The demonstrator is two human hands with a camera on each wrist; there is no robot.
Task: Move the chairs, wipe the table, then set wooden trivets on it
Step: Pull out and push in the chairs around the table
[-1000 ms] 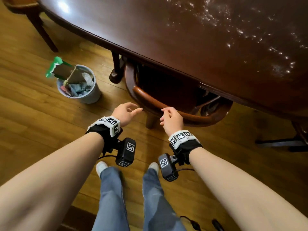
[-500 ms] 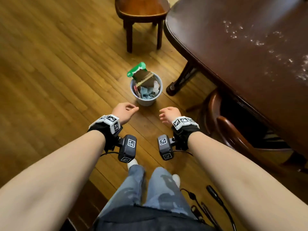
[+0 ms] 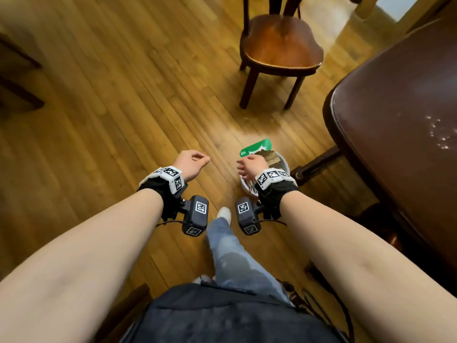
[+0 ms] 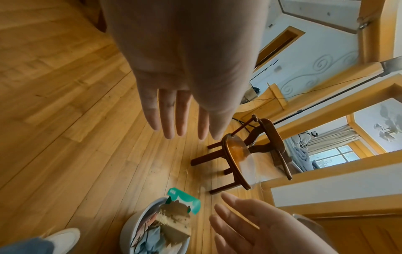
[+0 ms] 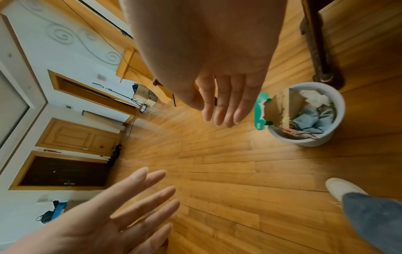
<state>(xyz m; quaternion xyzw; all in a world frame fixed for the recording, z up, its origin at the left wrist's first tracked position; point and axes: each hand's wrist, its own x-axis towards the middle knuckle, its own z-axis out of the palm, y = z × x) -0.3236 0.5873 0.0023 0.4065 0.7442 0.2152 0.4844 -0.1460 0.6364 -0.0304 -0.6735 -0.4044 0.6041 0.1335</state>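
Now the chair [image 3: 279,43] stands on the floor [image 3: 99,107] ahead, well apart from the hands and clear of the surface [image 3: 405,115] at the right, whose dark top is speckled with pale spots. A second ago both hands were at the back rail of another chair tucked under that surface; half a second ago the view had swung away to the left, and now that tucked chair is out of view. Judging from this, the person has turned from it without pulling it out and is heading for the free-standing chair, so the chair-moving step looks unfinished and wiping has not begun; no trivets show. The left hand [image 3: 191,164] and right hand [image 3: 251,165] are both empty, held out at waist height with palms facing, fingers relaxed and slightly spread. A bin [image 3: 280,163] of rubbish sits on the floor just beyond the right hand.
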